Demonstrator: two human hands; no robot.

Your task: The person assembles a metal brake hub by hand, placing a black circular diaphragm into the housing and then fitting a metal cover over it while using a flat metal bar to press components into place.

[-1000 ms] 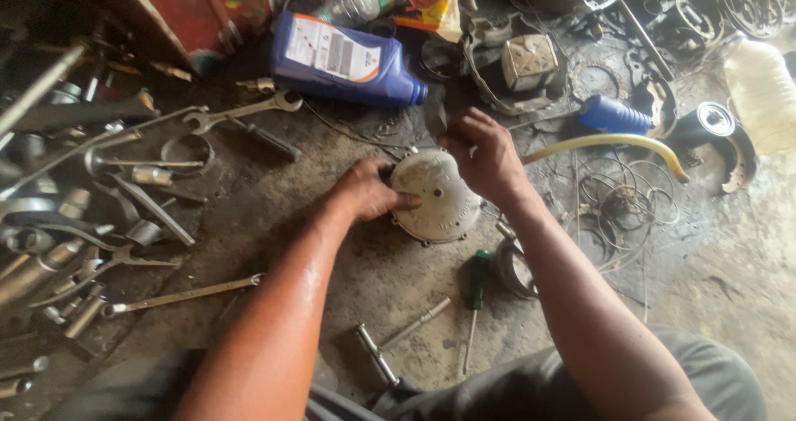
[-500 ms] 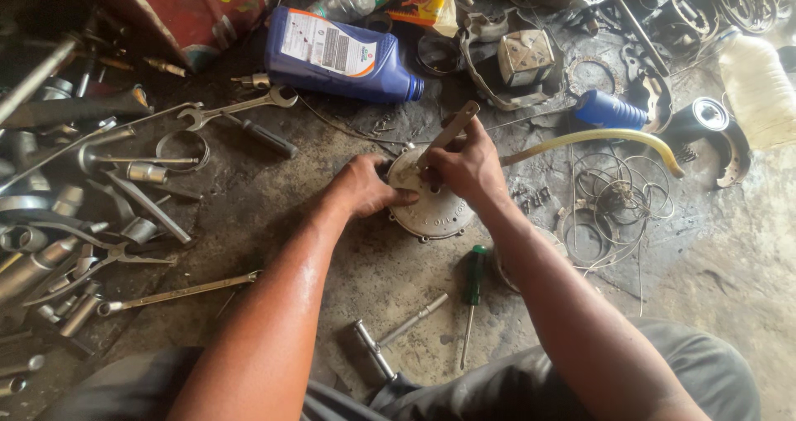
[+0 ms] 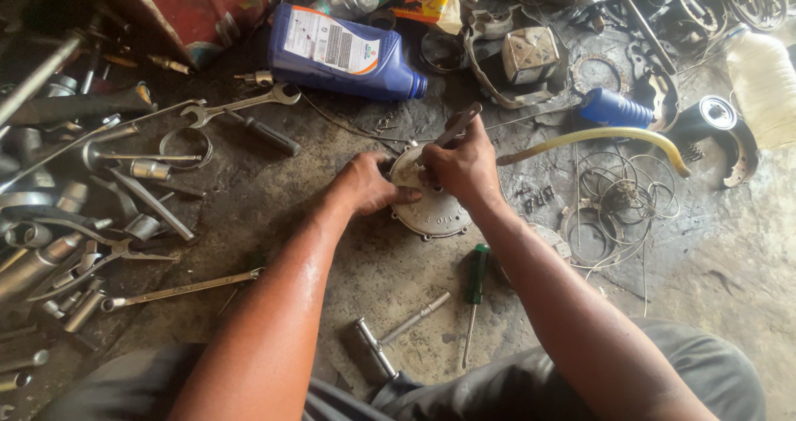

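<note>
Underfoot, a grimy, oil-stained concrete floor (image 3: 274,214) fills the whole view and serves as the work surface, with the person's trouser-clad legs (image 3: 531,379) at the near edge. Far left, a red metal box (image 3: 191,11) stands on the floor; beside it to the right lies a blue plastic oil bottle (image 3: 344,52) on its side. At the far right edge sits a translucent white jug (image 3: 763,81), and a curved yellow hose (image 3: 597,139) arcs along the floor near it. The left side is crowded with steel spanners and sockets (image 3: 108,222), leaving little open room there; loose wire rings (image 3: 622,193) clutter the right. Bare floor remains only near centre, between the forearms and the legs, where a long spanner (image 3: 178,288), a T-handle driver (image 3: 394,330) and a green-handled screwdriver (image 3: 474,292) lie apart from one another. At centre, a round grey metal cover (image 3: 431,214), dull and cast in texture with small lugs on its rim, lies flat on the floor. The left hand (image 3: 369,185) rests against the cover's left edge, fingers curled against it. The right hand (image 3: 464,168) sits over the cover's far side, fingers closed around a slim metal tool (image 3: 454,127) angled up to the far right.
</note>
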